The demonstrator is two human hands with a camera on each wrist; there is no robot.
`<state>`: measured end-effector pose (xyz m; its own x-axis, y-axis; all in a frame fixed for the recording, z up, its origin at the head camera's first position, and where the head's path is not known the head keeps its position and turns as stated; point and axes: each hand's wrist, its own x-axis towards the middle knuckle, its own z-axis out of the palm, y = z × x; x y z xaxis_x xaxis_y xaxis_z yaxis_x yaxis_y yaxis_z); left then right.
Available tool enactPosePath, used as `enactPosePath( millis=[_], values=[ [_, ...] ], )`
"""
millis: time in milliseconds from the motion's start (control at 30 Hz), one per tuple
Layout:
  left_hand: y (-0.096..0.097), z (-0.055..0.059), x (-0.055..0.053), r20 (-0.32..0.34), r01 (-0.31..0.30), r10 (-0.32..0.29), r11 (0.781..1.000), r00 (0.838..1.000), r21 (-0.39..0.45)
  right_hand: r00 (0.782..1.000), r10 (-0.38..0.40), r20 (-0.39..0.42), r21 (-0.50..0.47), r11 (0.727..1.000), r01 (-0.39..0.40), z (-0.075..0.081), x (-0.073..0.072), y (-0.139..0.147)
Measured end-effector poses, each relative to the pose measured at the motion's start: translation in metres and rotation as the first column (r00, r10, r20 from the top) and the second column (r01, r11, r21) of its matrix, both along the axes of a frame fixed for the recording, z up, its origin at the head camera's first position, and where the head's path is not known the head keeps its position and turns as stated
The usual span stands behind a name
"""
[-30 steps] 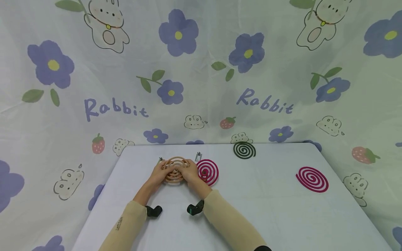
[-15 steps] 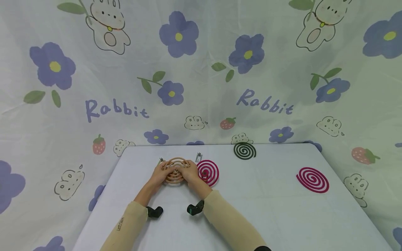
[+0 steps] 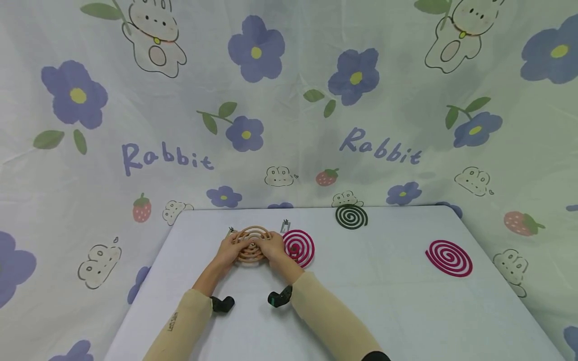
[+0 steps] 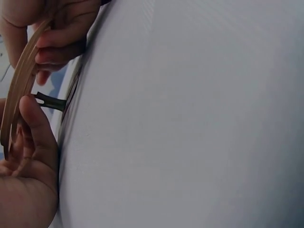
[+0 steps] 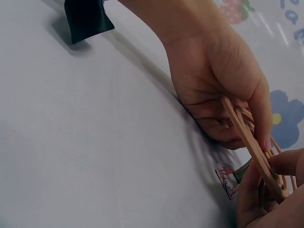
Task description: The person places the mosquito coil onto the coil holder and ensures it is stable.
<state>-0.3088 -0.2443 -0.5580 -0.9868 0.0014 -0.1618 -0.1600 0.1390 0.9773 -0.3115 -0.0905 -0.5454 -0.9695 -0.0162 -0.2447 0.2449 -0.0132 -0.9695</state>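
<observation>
A tan mosquito coil, apparently doubled with its rings interleaved, is held raised and tilted over the left half of the table. My left hand grips its left side and my right hand its right side, both thumbs near the centre. The left wrist view shows the coil edge-on between the hands, its layers slightly spread. In the right wrist view, my right hand curls around the coil's edge. Fingers partly hide the coil's far face.
A pink coil lies right of my hands, with a small holder on it. Small metal stands sit behind. A dark green coil is at the back edge; another pink coil lies far right.
Both hands keep their grip on the tan coil in almost the same place. The whole head view shifts very slightly; the other coils stay put.
</observation>
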Motion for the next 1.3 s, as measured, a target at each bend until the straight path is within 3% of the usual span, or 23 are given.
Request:
enactPosePath(
  millis=[300, 433, 600, 967, 1133, 1300],
  values=[
    [0.001, 0.004, -0.001, -0.005, 0.007, -0.007, 1.000, 1.000, 0.027, 1.000, -0.002, -0.014, 0.039, 0.999, 0.003, 0.002, 0.000, 0.001],
    [0.003, 0.015, 0.002, 0.001, 0.028, -0.028, 0.999, 1.000, 0.047, 1.000, -0.003, -0.012, 0.057, 0.998, 0.004, 0.005, 0.000, 0.003],
    [0.005, 0.028, 0.007, -0.014, 0.056, -0.056, 0.998, 0.998, -0.006, 1.000, -0.008, -0.005, 0.086, 0.996, 0.009, 0.006, -0.001, 0.006],
    [0.003, 0.001, -0.002, -0.048, 0.004, -0.006, 0.999, 0.999, -0.047, 1.000, -0.001, 0.004, 0.065, 0.998, 0.001, 0.004, -0.002, 0.006],
    [0.005, -0.003, -0.001, -0.073, -0.022, 0.019, 0.999, 0.997, -0.037, 1.000, 0.010, 0.020, 0.044, 0.999, -0.011, 0.006, -0.001, 0.005],
    [0.005, 0.003, 0.000, -0.065, 0.000, -0.002, 0.999, 0.998, -0.036, 0.999, 0.010, 0.033, 0.058, 0.998, -0.012, 0.001, -0.004, 0.006]
  ],
)
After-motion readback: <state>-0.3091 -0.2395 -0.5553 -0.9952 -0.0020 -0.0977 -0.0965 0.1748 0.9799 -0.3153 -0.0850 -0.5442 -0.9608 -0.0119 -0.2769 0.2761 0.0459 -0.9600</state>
